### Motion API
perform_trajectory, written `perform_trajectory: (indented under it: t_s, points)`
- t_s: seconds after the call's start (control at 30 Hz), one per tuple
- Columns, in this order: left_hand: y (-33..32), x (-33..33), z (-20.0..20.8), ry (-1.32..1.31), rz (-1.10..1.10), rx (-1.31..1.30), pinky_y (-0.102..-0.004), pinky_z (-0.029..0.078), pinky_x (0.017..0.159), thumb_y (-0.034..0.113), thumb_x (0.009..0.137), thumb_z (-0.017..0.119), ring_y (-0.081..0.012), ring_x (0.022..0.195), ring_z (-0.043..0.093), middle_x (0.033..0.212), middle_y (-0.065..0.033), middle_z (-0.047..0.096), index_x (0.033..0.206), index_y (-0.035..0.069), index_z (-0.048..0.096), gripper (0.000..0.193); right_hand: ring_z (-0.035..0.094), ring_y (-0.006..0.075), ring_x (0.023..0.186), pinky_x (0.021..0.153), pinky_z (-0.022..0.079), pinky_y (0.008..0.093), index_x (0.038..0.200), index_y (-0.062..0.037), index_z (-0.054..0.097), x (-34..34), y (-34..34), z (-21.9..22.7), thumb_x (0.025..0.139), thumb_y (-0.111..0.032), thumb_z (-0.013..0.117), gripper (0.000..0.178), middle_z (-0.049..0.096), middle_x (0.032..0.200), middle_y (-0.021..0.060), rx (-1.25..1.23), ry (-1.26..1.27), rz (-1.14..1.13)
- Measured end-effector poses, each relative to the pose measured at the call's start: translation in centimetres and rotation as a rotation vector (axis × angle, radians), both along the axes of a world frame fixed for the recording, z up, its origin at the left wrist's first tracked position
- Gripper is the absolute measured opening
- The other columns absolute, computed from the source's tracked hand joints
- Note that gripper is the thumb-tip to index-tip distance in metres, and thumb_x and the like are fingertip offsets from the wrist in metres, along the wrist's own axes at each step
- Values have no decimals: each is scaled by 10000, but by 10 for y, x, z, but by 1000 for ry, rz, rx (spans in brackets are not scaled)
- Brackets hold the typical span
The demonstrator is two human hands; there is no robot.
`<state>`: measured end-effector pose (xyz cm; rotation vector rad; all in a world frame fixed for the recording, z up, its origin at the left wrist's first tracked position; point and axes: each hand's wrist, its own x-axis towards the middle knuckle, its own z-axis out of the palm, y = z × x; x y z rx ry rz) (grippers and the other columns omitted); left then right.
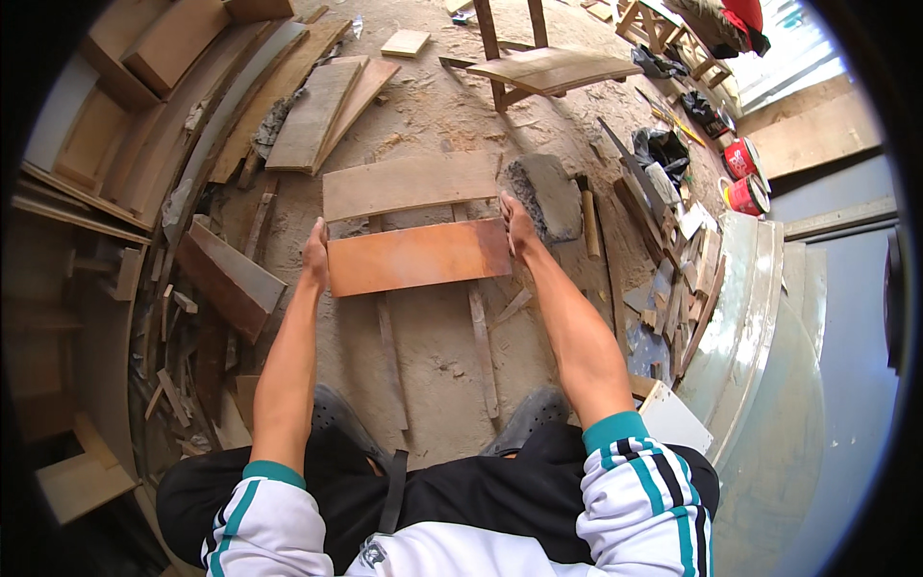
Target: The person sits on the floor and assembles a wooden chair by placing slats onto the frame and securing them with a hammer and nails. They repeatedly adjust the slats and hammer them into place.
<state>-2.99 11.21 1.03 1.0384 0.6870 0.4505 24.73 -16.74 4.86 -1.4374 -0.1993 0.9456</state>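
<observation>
An orange-brown stained wooden board (pixel 418 257) spans the space between my two hands, darker at its right end. My left hand (pixel 315 252) presses against its left end, and my right hand (pixel 519 227) grips its right end. Just beyond it lies a paler, unstained wooden board (pixel 411 185). Two narrow wooden strips (pixel 478 337) run along the ground underneath, toward my feet. To the right of my right hand sits a rough grey stone block (pixel 546 197).
Planks (pixel 317 115) lie at the far left beside wooden cabinets (pixel 72 317). A low wooden stand (pixel 553 72) is ahead. Red cans (pixel 745 195), wood scraps (pixel 697 288) and glass sheets (pixel 769 385) line the right. Another person (pixel 721 24) is at the far right.
</observation>
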Motion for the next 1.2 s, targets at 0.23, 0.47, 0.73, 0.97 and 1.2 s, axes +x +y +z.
perform_trajectory:
  t_s: [0.23,0.47,0.73,0.97,1.2]
  points:
    - [-6,-8,-2,75,90,-14,-350,50,1217,462,1026,223,-223,1516,38,1639,-130,47,1550,-3,71,716,152,214,1503,1209,51,348,1544,13,145,-12,5,16,1005,-424,286,707,156,1629,124,45,28,-6]
    - [-13,4,1,21,114,-26,-323,49,1216,441,1028,226,-216,1513,63,1635,-140,67,1538,-37,78,715,152,215,1501,1208,72,323,1537,31,147,2,2,-2,1011,-389,321,695,158,1625,138,51,-8,-33]
    - [-12,3,-3,12,113,-39,-343,53,1216,465,1020,224,-222,1516,46,1639,-130,55,1547,-11,61,729,125,221,1506,1211,63,330,1540,25,138,-9,2,20,1011,-413,345,718,132,1630,136,43,-2,-1]
    - [-20,11,-2,34,80,7,-343,44,1216,482,1015,223,-225,1516,39,1638,-135,48,1548,-10,49,746,461,215,1291,1102,298,309,1417,13,449,5,-2,-11,1023,-424,348,597,494,1435,108,107,134,-43]
    - [-1,-4,-25,-4,119,6,-325,61,1215,442,1026,239,-219,1513,64,1637,-133,62,1541,-30,70,719,127,229,1504,1210,73,336,1534,20,184,-15,10,24,996,-431,390,731,166,1623,131,77,32,36]
